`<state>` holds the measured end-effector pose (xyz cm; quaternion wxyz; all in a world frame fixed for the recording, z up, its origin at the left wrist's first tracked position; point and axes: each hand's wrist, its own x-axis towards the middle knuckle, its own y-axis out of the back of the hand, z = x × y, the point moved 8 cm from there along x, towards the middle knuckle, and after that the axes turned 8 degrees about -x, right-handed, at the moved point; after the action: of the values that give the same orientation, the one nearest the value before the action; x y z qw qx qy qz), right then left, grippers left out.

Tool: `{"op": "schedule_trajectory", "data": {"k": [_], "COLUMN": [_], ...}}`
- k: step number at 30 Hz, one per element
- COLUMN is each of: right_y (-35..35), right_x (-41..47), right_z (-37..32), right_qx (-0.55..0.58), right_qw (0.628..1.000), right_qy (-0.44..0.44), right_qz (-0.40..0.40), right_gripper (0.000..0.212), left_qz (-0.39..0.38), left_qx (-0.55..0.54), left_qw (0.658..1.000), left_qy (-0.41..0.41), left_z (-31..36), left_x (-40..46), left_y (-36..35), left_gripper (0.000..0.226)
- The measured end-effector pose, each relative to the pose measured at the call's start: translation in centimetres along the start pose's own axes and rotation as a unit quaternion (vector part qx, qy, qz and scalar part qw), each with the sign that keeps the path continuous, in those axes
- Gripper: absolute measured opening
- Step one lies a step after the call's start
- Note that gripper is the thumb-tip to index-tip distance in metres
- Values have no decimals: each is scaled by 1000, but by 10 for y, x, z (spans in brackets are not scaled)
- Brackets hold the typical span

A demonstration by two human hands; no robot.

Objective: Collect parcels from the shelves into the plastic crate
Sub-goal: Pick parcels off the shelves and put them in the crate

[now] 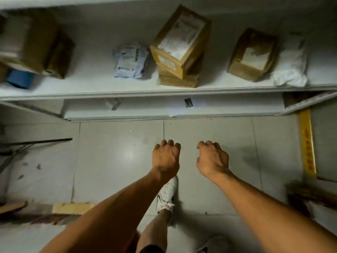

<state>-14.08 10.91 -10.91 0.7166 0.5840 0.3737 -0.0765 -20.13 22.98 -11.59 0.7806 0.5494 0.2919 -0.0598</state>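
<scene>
Head view, nearest first: the left hand (pixel 166 157) and right hand (pixel 212 159) hang side by side above the tiled floor (pixel 109 152), fingers loosely curled and holding nothing, a white shoe (pixel 167 194) stepping beneath them. Beyond, the parcels sit on the white shelf (pixel 91 92): a pale blue mailer bag (pixel 130 61), a stack of brown boxes (pixel 179 48) with the top one skewed over those under it, a single brown box (pixel 252 55) and a white bag (pixel 290 61) touching it. The crate is not in view. The likely risk is that lifting the skewed top box one-handed tips the stack, and the boards (pixel 73 208) lying at the left could catch a foot.
</scene>
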Motion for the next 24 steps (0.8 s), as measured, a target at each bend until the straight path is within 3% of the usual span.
{"op": "schedule_trajectory", "data": {"k": [5, 12, 15, 20, 24], "right_y": [33, 67, 71, 84, 94], "right_x": [18, 35, 43, 59, 81], "right_z": [-59, -153, -197, -272, -336], "right_qx": [-21, -2, 36, 111, 142], "right_qw": [997, 985, 981, 971, 968], "right_qy": [59, 152, 176, 202, 200], "right_qz": [42, 78, 72, 71, 60], "right_gripper": [40, 46, 42, 33, 25], "left_qz": [72, 153, 190, 268, 287], "left_qx": [-110, -262, -343, -485, -545], "left_qw": [988, 931, 885, 772, 720], "left_qy": [85, 204, 252, 313, 320], "left_z": [-57, -142, -188, -270, -323], "left_x": [7, -10, -25, -40, -41], "left_y": [31, 58, 59, 62, 67], "left_gripper": [50, 47, 44, 38, 35]}}
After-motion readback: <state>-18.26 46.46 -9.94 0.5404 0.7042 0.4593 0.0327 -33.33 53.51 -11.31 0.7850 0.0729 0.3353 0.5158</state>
